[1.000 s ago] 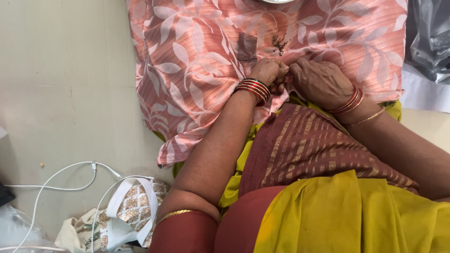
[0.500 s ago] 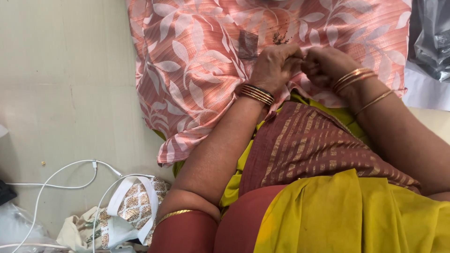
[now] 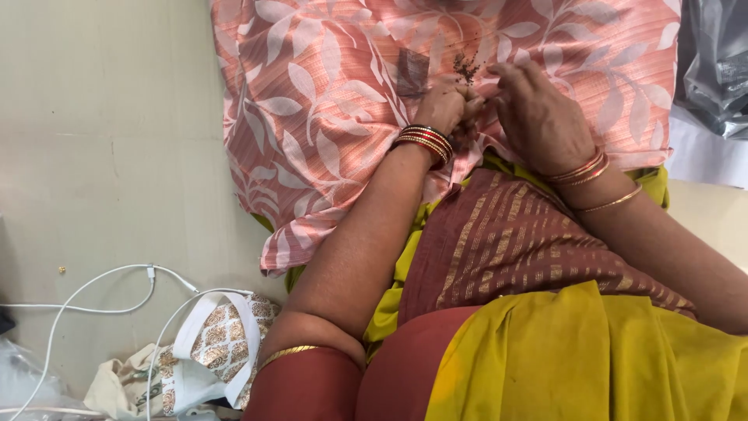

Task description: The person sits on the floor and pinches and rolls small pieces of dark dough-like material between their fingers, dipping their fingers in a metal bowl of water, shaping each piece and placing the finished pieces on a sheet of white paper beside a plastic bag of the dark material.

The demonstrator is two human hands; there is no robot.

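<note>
A pink cloth with a white leaf print (image 3: 327,101) lies spread on the floor in front of me. My left hand (image 3: 446,105), with red and gold bangles at the wrist, is closed and pinches the cloth beside a small dark stitched patch (image 3: 466,68). My right hand (image 3: 538,113), also bangled, rests on the cloth just right of it, fingers curled toward the same spot. Whether a needle or thread sits between the fingers is too small to tell. My lap, in maroon and yellow fabric (image 3: 545,312), fills the lower right.
A white cable (image 3: 101,288) loops over the pale floor at lower left. Next to it lies a patterned cloth bag with white handles (image 3: 206,351). A grey plastic sheet (image 3: 713,62) lies at the upper right edge.
Both hands have shifted a little up the pink cloth toward the dark patch. My right hand has spread flatter over the cloth.
</note>
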